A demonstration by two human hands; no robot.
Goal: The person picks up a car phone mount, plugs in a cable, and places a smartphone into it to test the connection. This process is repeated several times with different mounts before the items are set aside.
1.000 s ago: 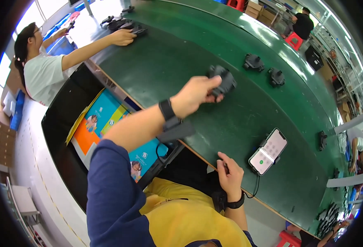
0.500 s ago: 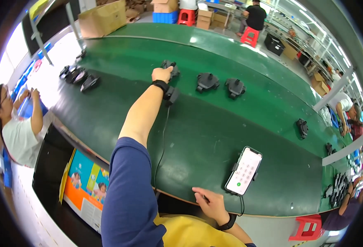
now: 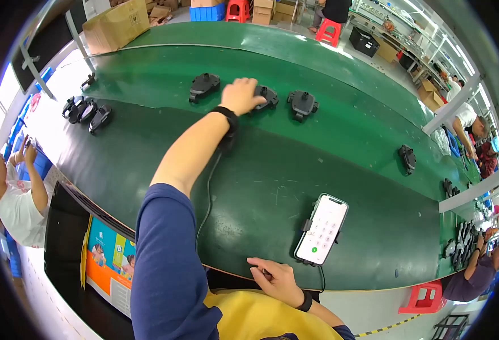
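Three black units (image 3: 205,85) already lie set down along the green bench (image 3: 266,170), more at its left end. The left hand (image 3: 240,96), fingers loose, seemingly empty, is at the middle unit (image 3: 269,97); whether the curled right hand (image 3: 279,280) holds anything is unclear.

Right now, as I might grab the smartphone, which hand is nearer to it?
Right: the right hand is close, at the smartphone's lower left; the left hand is farther across the green table, at a black device.
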